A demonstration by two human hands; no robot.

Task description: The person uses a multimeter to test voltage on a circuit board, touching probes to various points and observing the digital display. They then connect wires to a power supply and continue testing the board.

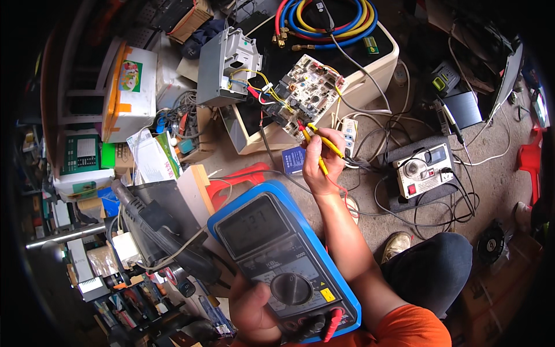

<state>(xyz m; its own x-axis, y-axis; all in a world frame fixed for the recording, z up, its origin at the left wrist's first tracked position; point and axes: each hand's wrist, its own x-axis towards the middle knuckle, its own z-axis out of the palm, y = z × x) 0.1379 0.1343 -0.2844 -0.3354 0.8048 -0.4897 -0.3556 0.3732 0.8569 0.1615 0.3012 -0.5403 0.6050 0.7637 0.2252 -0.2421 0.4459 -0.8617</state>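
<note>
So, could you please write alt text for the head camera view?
A person's right hand holds two yellow test probes against a circuit board, while the left hand holds a blue multimeter. Coiled hoses, cables and tools lie around on the floor.

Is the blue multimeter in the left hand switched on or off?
On. The multimeter, held by the left hand, shows dark digits on its display, while the right hand holds two yellow probes against the circuit board.

We look down from our head through one wide fisheye view, close over the meter (pixel 286 263) at the lower edge, facing forward to the circuit board (pixel 306 92) farther off; edges bend and darken toward the rim.
</note>
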